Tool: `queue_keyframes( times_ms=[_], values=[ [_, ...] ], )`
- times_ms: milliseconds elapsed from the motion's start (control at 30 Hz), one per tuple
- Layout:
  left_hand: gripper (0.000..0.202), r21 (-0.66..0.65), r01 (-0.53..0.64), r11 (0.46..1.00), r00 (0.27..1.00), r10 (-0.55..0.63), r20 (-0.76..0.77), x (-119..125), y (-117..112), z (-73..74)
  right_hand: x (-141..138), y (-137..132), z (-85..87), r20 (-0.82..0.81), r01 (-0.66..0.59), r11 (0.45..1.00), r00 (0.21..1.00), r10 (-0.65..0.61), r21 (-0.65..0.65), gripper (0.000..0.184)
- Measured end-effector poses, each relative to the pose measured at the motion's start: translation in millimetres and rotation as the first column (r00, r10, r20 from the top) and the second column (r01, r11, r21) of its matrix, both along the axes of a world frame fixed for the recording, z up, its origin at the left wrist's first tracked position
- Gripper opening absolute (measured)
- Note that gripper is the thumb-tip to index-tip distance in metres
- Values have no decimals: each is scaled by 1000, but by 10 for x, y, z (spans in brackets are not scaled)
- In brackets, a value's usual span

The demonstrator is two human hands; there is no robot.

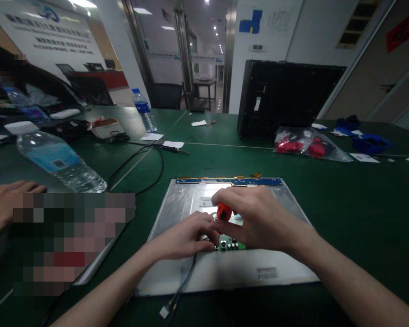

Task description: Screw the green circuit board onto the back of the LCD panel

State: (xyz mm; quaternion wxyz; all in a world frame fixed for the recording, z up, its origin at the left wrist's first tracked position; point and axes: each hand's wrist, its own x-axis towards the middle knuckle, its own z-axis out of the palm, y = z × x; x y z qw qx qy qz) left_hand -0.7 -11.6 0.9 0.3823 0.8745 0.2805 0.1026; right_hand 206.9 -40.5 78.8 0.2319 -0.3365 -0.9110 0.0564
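A bare metal-backed display panel (286, 268) lies flat on the green table in front of me, with a thin blue circuit strip (204, 181) along its far edge. My right hand (259, 220) is closed round a red-handled screwdriver (224, 212), held upright over a small green circuit board (231, 244) at the panel's middle. My left hand (187, 236) rests on the panel just left of the board, fingers curled and pressed down beside the screwdriver tip. A black cable (184, 286) runs from under my left hand off the panel's near edge.
A water bottle (57, 161) lies at the left, and another person's hand (7, 200) rests near it. Black cables (146, 159) loop across the table. A black monitor casing (286, 97) stands behind, with a bag of red parts (305, 145) and blue items (370, 143) to the right.
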Motion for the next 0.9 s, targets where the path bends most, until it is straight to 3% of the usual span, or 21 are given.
queue_keyframes(
  times_ms=[133,333,733,900],
  values=[
    [3,-2,2,1000,1000,-2,17,-6,6,-24,19,7,20,33,13,1000,999,-13,4,20],
    [4,-21,21,1000,1000,-21,5,10,12,-10,54,-30,86,13,-32,993,999,34,-111,23],
    [2,35,16,999,999,-17,29,-2,7,-15,24,-21,43,97,11,1000,995,-13,19,22],
    [2,21,7,1000,1000,-7,14,1,10,-35,46,-49,116,67,-45,995,996,51,-86,26]
  ],
)
